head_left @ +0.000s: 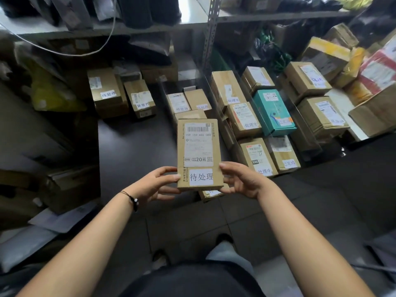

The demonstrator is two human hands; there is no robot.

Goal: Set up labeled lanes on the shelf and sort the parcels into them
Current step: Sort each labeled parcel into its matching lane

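I hold a small brown cardboard parcel (pixel 199 153) upright in front of me, its shipping label and a white sticker reading 待处理 facing me. My left hand (pixel 157 183) grips its lower left edge and my right hand (pixel 240 181) grips its lower right edge. Beneath it another small box (pixel 211 195) peeks out on the floor. Ahead, labelled parcels lie in rows on the floor: two boxes (pixel 107 93) at the left, a middle cluster (pixel 188 103), brown boxes (pixel 242 118) and a teal box (pixel 273 112) at the right.
A metal shelf upright (pixel 211 33) stands behind the rows, with dark bags on the shelf board above. Piled cartons (pixel 364 82) fill the far right. A yellow bag (pixel 51 93) and a carton (pixel 70 187) sit at the left. My feet stand on dark floor tiles (pixel 132 146).
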